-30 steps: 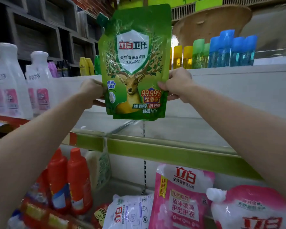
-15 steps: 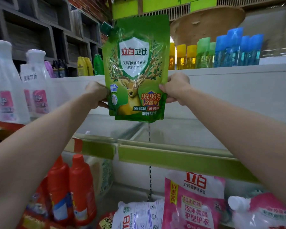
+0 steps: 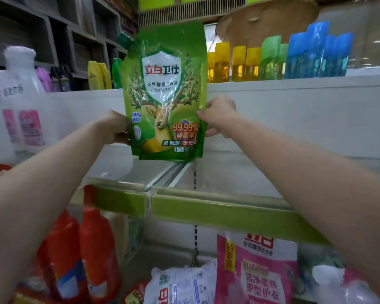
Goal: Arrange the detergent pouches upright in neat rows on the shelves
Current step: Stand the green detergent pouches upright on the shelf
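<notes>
Holding a green detergent pouch (image 3: 165, 93) upright at the centre of the frame, both hands grip it by its lower side edges: the left hand (image 3: 113, 127) has its fingers curled round the left edge, and the right hand (image 3: 219, 115) pinches the right edge with thumb in front and fingers behind. The pouch shows a white shield label, a deer picture and a "99.99%" mark, with a green spout cap at its upper left corner. Its bottom edge hangs just above the white middle shelf (image 3: 228, 178), over the metal divider rail (image 3: 169, 174) that runs back across the shelf; whether it touches the shelf cannot be told. A green price strip (image 3: 217, 212) fronts this shelf.

At the left of the frame stand white pouches with pink labels (image 3: 22, 99). Along the upper shelf, behind the held pouch, stand yellow, green and blue bottles (image 3: 279, 58) at the upper right, and yellow pouches (image 3: 99, 75) to the upper left. On the lower shelf, red-orange bottles (image 3: 83, 251) stand at the lower left, a white pouch (image 3: 180, 284) lies at the bottom centre, and a pink pouch (image 3: 257, 270) stands just right of it, with another pink and white pouch (image 3: 338, 284) at the lower right, blurred.
</notes>
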Motion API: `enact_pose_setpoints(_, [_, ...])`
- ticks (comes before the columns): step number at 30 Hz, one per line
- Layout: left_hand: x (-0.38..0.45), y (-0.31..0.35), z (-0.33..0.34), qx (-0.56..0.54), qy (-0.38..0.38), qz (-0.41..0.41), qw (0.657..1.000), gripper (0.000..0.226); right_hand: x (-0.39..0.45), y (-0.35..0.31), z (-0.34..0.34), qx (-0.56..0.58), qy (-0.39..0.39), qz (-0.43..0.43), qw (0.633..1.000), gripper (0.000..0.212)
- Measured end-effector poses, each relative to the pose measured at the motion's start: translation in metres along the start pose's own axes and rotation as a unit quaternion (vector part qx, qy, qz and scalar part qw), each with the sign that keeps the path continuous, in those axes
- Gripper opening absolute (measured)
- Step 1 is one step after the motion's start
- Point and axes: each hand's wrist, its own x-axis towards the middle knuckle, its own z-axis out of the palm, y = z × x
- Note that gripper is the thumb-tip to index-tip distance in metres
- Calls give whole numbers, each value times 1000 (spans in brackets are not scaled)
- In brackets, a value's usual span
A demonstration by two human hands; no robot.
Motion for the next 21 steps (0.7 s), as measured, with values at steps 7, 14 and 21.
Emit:
enact_pose_setpoints(7, [-34,18,0,89,18,8,996,43,-31,-19,-29,-63,-124,55,989,40])
enact_pose_setpoints(14, [-115,32,29,-32,-35,67,997,16,-101,-23,-57,-68,-157,-43,984,15])
enact_pose_setpoints(21, [-204,38,83,-77,6,175,982,41,-173,7,-112,32,-149,-123,981,17])
